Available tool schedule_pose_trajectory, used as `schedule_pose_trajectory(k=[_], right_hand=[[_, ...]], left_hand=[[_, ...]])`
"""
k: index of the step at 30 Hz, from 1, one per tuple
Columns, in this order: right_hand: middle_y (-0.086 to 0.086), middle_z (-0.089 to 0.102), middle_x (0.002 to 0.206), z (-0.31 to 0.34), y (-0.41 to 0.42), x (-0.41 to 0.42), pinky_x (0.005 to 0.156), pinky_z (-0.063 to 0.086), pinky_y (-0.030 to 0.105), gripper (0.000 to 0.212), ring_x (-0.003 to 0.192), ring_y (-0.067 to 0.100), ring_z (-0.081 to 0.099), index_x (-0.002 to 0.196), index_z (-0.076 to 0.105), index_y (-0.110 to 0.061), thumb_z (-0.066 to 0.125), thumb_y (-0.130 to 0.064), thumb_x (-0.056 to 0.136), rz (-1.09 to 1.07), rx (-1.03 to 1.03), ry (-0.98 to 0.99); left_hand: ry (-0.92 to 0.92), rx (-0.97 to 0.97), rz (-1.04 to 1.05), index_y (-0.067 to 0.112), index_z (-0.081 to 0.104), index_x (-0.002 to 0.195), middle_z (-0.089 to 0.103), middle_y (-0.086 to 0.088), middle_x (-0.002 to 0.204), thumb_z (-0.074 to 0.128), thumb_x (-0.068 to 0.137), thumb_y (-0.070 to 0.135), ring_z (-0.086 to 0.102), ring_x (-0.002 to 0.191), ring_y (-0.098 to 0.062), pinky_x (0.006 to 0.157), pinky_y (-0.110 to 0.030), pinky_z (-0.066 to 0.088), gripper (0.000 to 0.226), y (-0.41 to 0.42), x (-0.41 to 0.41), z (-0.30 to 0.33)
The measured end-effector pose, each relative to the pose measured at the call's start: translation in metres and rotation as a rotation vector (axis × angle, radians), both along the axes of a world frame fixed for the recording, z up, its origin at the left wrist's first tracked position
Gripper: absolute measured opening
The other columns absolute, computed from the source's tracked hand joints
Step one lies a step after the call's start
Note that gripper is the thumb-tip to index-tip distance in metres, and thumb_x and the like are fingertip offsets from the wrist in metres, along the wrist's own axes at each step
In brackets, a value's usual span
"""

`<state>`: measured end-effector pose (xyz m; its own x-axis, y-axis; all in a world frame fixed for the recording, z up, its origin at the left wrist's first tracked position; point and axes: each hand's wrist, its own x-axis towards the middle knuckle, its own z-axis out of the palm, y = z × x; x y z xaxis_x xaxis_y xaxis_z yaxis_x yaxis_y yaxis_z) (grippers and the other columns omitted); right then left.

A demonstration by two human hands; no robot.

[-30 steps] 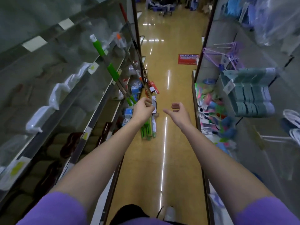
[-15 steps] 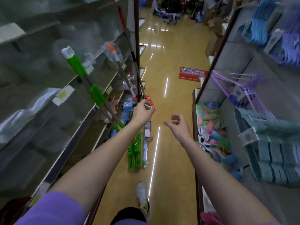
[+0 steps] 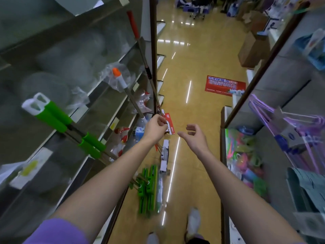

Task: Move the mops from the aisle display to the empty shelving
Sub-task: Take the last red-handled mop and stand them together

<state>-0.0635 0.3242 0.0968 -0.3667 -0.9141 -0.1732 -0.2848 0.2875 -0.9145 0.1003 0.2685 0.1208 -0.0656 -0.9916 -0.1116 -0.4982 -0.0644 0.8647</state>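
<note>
Several mops lean against the left shelving with their heads on the aisle floor. Two green-handled mops [image 3: 52, 117] slant down to green heads [image 3: 148, 189]. Beside them stand an orange-tipped mop [image 3: 121, 80] and a red-handled mop [image 3: 133, 25]. My left hand [image 3: 155, 127] grips the thin pole of the red-handled mop low down, next to a red tag. My right hand [image 3: 194, 135] hovers just to the right with fingers loosely curled, holding nothing.
Left shelving [image 3: 98, 95] carries wrapped goods and price tags. Right shelving [image 3: 263, 88] holds purple hangers [image 3: 290, 124], colourful items and folded cloths. A red floor sign [image 3: 225, 85] lies ahead in the aisle. Cardboard boxes [image 3: 253, 46] stand far right. My shoe [image 3: 193, 221] is below.
I have stepped forward along the aisle, so the mops appear nearer and larger. My left hand keeps its grip on the pole; my right hand stays empty beside it.
</note>
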Motion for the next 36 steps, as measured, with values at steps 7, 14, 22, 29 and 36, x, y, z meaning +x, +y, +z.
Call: schedule_pose_trajectory(k=[7,14,22,29,36], right_hand=[[-0.014,0.058,0.107,-0.017,-0.132,-0.054,0.087,0.051,0.034,0.046,0.103,0.011,0.058,0.115,0.054,-0.027,0.081,-0.036,0.079,0.091,-0.01,-0.012],[-0.007,0.06,0.119,-0.029,-0.274,-0.142,0.083,0.048,0.031,0.054,0.101,0.012,0.058,0.122,0.055,-0.023,0.082,-0.04,0.078,0.158,0.049,-0.041],[-0.005,0.059,0.121,-0.018,-0.404,-0.196,0.094,0.05,0.038,0.05,0.112,0.016,0.057,0.12,0.055,-0.023,0.077,-0.045,0.082,0.255,0.041,-0.04],[-0.006,0.056,0.129,-0.02,-0.512,-0.193,0.099,0.049,0.04,0.05,0.118,0.013,0.053,0.122,0.054,-0.026,0.078,-0.042,0.082,0.376,0.028,-0.025],[-0.001,0.055,0.137,-0.027,-0.659,-0.147,0.107,0.045,0.042,0.059,0.128,0.018,0.05,0.135,0.051,-0.02,0.079,-0.033,0.084,0.629,-0.002,0.063]], left_hand=[[-0.004,-0.001,0.065,0.013,0.059,0.102,0.059,0.004,0.086,0.066,0.093,0.009,0.059,0.08,-0.01,0.066,-0.023,0.048,0.012,-0.113,-0.058,-0.015],[-0.016,0.056,0.153,0.016,0.059,0.103,0.059,0.003,0.087,0.068,0.093,0.012,0.057,0.08,-0.008,0.066,-0.02,0.043,0.014,-0.236,-0.134,-0.024],[-0.003,0.068,0.323,0.022,0.061,0.101,0.065,0.0,0.093,0.067,0.094,0.015,0.065,0.092,-0.017,0.082,-0.034,0.056,0.011,-0.342,-0.179,-0.028],[0.05,0.105,0.499,0.019,0.063,0.104,0.066,0.003,0.092,0.067,0.095,0.019,0.066,0.092,-0.017,0.085,-0.035,0.056,0.01,-0.431,-0.177,-0.049],[0.221,0.133,0.749,0.015,0.06,0.118,0.064,0.002,0.097,0.067,0.097,0.018,0.063,0.086,-0.009,0.077,-0.03,0.056,0.022,-0.556,-0.135,-0.072]])
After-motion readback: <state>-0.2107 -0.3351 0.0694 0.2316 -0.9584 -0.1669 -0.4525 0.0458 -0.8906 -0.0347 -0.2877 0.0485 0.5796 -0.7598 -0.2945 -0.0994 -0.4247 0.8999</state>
